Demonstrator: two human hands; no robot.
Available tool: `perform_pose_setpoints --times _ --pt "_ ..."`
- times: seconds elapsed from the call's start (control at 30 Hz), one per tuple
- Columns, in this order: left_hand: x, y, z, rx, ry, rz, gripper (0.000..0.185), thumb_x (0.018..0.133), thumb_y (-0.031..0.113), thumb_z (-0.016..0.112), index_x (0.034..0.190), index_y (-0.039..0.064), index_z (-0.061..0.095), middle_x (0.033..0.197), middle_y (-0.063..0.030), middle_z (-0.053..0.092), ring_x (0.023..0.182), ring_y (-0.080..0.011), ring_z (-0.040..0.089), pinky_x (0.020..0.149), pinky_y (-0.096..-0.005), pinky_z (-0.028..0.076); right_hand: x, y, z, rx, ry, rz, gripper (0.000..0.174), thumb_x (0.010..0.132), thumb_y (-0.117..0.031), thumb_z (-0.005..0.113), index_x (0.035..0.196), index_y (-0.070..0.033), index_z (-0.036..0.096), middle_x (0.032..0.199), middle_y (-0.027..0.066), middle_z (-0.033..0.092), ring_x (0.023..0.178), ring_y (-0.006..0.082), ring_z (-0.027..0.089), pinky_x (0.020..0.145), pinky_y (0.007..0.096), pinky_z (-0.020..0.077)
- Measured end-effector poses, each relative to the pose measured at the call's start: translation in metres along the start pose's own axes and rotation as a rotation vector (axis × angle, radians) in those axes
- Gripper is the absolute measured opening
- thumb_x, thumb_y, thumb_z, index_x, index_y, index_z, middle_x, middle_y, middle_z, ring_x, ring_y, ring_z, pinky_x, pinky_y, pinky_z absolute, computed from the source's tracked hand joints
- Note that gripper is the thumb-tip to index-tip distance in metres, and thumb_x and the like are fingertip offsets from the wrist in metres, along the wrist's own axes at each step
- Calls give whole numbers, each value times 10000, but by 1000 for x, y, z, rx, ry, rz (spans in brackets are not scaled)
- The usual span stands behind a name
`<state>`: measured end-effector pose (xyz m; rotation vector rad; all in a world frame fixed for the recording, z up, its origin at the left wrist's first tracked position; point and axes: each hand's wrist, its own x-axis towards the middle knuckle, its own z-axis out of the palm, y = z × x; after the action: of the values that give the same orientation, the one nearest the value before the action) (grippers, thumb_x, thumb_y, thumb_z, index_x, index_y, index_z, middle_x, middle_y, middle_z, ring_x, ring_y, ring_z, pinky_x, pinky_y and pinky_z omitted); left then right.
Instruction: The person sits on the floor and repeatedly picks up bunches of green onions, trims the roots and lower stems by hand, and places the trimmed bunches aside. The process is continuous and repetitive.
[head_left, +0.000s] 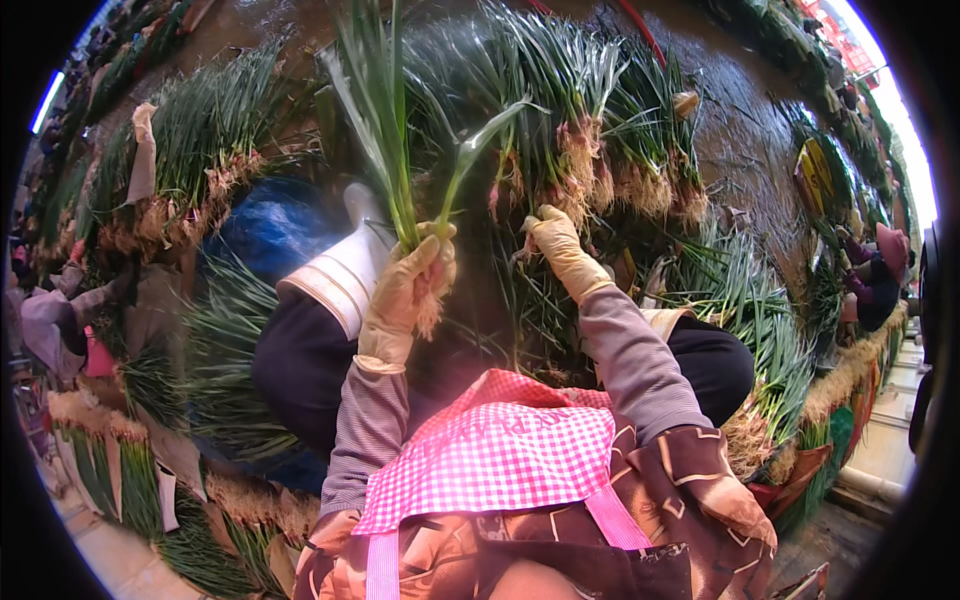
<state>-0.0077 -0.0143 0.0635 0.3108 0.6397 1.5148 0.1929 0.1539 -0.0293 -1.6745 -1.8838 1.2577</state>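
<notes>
My left hand (397, 304), in a pale rubber glove, grips a few green onions (403, 180) upright. Their leaves rise above the fist and whitish-pink roots hang below the fingers. My right hand (564, 251), gloved the same way, has its fingers curled just below the rooty ends of a large pile of green onions (551, 82). Pale scraps show at its fingertips, but whether it pinches them I cannot make out. Loose leaves (536, 307) lie beneath the right hand, between my knees.
A white boot (330, 277) flanks the work area at left. More green onions lie to the left (217, 120) and right (750, 300). Blue plastic sheeting (274, 225) covers ground beside the boot. People sit at far left (56, 322) and far right (874, 277). The brown ground (731, 142) looks wet.
</notes>
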Motion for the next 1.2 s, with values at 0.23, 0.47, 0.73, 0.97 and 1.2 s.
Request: perform_pose_setpoints --times 0.23,0.47,0.73,0.97,1.2 --pt "8 -17 -10 -96 78 -68 340 905 265 598 1109 -3 553 685 5 494 586 -115 474 481 -225 355 -47 -29 -39 983 -589 118 157 908 -165 578 984 -32 614 855 34 625 786 134 607 712 256 498" --pt "6 -42 19 266 346 -7 138 831 154 696 818 45 611 640 -7 582 462 -28 438 395 -143 322 -97 -66 3 890 -398 9 174 890 -153 605 1017 -36 627 953 30 646 846 103 596 782 233 472" --pt "7 -49 7 116 309 -64 66 818 12 656 846 -5 599 700 -90 621 510 -100 515 566 -279 521 -48 -62 27 1192 -424 366 260 930 -231 503 990 -7 620 691 -7 533 546 91 451 480 211 377" --pt "1 -45 16 415 454 -65 127 755 8 721 844 18 631 656 -35 604 513 -107 555 492 -246 491 -50 -55 -6 334 -243 378 205 886 -253 603 944 -58 583 754 -3 581 518 75 477 441 215 392" --pt "-3 -50 29 533 470 -56 113 764 51 712 848 47 636 641 -29 603 501 -116 557 440 -238 427 -69 -71 6 923 -94 187 126 907 -207 587 869 -89 612 684 -32 556 532 52 460 444 192 356"
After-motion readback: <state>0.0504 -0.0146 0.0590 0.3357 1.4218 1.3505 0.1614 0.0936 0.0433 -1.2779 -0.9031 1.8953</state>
